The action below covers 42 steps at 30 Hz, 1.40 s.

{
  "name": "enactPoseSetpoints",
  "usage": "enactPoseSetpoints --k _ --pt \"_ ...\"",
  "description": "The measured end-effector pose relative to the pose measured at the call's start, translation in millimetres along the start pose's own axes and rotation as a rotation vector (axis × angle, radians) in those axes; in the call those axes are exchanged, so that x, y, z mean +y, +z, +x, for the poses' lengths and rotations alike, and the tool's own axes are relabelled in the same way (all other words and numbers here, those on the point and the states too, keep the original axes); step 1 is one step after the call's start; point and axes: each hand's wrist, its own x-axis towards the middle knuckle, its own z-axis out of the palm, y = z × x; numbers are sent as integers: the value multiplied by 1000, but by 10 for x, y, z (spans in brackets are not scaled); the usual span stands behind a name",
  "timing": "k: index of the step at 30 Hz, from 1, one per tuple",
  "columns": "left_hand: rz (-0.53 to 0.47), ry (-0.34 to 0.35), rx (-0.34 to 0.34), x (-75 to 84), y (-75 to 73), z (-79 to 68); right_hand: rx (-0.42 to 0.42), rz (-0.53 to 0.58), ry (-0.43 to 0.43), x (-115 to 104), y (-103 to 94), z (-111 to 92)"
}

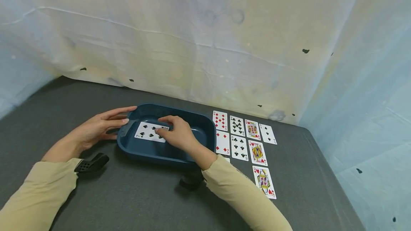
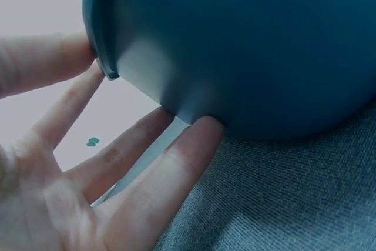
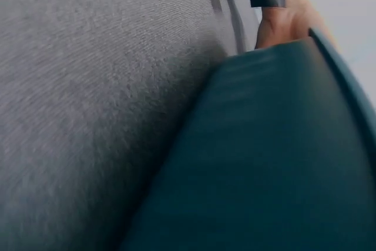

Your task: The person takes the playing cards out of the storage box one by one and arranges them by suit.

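A dark blue tray (image 1: 179, 163) sits on the dark cloth. My left hand (image 1: 96, 127) is at its left end, thumb near the rim and straight fingers touching the outer wall. The left wrist view shows these fingers (image 2: 182, 157) spread against the tray wall (image 2: 264, 57). Inside the tray a seven of spades (image 1: 144, 133) lies face up. My right hand (image 1: 179, 133) reaches in over that card's right part, its thumb on the card face and the index finger apart from it. Its other fingers are hidden. The right wrist view shows mostly the tray's outside (image 3: 258, 145).
Right of the tray, face-up playing cards lie in columns: diamonds (image 1: 220, 120), clubs (image 1: 237, 126), hearts including a queen (image 1: 264, 183), and one spade card (image 1: 268, 133). Another card's edge (image 1: 227, 159) shows beside my right sleeve (image 1: 237, 184). A pale sheet (image 1: 192, 38) hangs behind the table.
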Motion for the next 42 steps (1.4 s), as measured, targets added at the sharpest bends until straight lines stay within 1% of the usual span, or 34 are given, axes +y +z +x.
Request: enactPoseSetpoints --k 6,8,12,15,18,22,24,26,28,32,36,42 --pt "-3 3 -6 9 15 3 -24 -30 41 31 117 100" --pt "-7 1 -6 10 11 1 -27 -64 53 56 148 121" --pt "-3 -10 1 4 2 -4 -33 -187 21 81 195 144" --pt "-3 -16 5 -1 0 -1 -18 -290 -1 83 217 149" --pt "-6 -12 3 1 3 6 10 -348 44 84 237 152" --pt "-7 -6 -5 2 2 13 38 -354 166 69 244 157" --pt "-6 -4 -5 -3 -4 13 46 -330 210 62 244 160" --pt "-5 -1 -2 -10 -13 10 57 -277 228 57 240 160" --pt "-7 2 1 -18 -22 9 78 -214 210 58 235 159" --pt "-15 5 -8 -35 -36 13 128 -64 144 65 220 150" --pt "-14 10 -16 -39 -41 15 162 125 108 62 213 155" --pt "-14 -2 -4 -35 -17 24 153 408 86 49 182 168"
